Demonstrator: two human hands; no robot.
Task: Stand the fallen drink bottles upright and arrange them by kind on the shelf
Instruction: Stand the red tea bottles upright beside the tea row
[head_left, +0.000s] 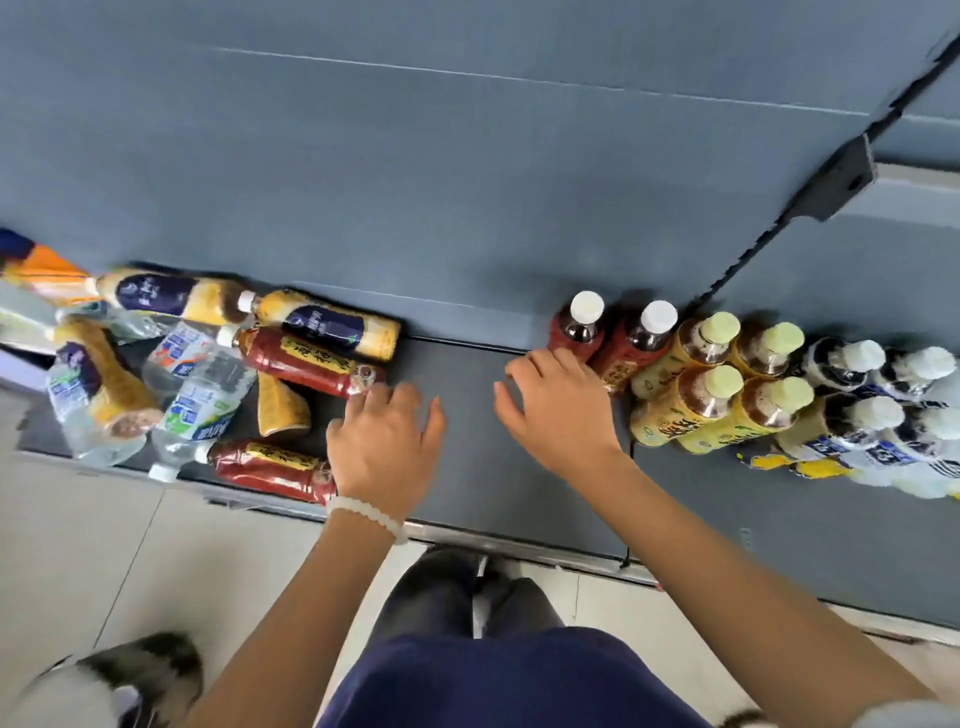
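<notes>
The left hand (387, 441) is reaching with its fingers (363, 402) spread loose, tips touching the bottom end of a fallen red bottle (306, 359), holding nothing. The right hand (558, 410) is hovering with fingers relaxed and slightly curled, empty, just beside two upright red bottles (581, 327) (white-capped). Right of those, yellow bottles (698, 384) and white bottles (872, 405) are standing in groups on the shelf (478, 415). At the left, a heap is lying jumbled: another red bottle (272, 470), water bottles (200, 410) and cream bottles (327, 325). A bracelet (369, 514) is circling the left wrist.
</notes>
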